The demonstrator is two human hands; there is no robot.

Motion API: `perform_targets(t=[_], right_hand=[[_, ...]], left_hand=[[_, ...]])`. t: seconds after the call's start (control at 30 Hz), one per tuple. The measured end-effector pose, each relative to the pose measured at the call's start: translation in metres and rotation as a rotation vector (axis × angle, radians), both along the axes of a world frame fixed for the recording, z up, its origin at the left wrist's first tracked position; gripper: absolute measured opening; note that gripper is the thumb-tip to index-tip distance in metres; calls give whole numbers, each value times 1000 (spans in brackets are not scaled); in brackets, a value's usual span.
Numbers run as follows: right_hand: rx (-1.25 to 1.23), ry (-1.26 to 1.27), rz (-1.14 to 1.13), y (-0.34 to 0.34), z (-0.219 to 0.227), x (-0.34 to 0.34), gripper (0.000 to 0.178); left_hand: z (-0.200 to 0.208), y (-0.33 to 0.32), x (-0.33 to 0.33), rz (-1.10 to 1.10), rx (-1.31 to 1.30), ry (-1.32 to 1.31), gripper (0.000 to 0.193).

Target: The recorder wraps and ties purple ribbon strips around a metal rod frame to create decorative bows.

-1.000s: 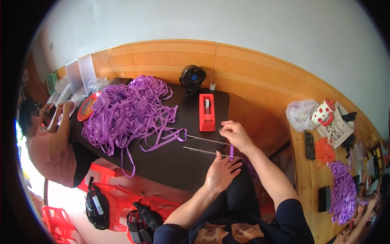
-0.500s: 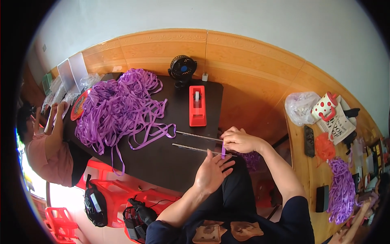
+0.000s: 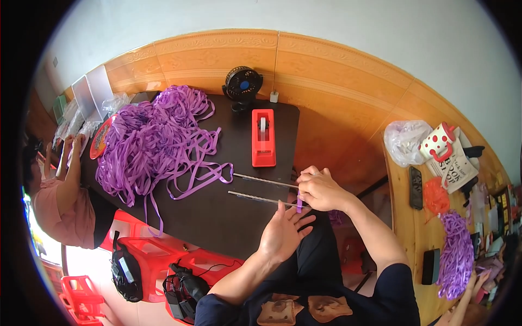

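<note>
My right hand has come down since a second ago, its fingertips now over the upper end of the short purple strip; my whole view has shifted a little too. The step in hand, as I judge it, is working that strip at the rods' near ends, and any move on it calls for fine fingertip control with the rods kept steady.

From the left, a co-worker in a pink top sits by clear, stiff-looking panels. Next comes a big heap of purple ribbon, flat, smooth and slightly glossy, tangled in loose loops on the dark, matte surface. One loop reaches the left tip of the upper rod; whether it goes around it I cannot tell. The lower rod lies roughly parallel, just apart, both thin and metallic. Beyond them stand a round black fan and a red, blocky tape dispenser.

My left hand is wide, palm up, thumb spread, fingers beside the lower rod and strip. My right hand is drawn narrow; whether it pinches strip or rod I cannot tell.

Farthest right, a grained wooden surface carries another crinkled purple ribbon bundle.
</note>
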State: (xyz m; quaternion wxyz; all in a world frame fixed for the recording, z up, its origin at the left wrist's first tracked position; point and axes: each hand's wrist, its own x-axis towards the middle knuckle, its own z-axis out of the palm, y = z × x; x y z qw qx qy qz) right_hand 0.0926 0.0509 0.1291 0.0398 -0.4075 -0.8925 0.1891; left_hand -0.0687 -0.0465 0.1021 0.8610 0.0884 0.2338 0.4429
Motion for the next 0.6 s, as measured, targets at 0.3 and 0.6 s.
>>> perform_targets(t=[0.3, 0.6], right_hand=[[-4, -42, -168, -1, -1, -13, 8], [60, -231, -397, -14, 8, -29, 23]], left_hand=[[-3, -1, -2, 4, 8, -29, 68], [-6, 0, -2, -26, 23, -14, 74]])
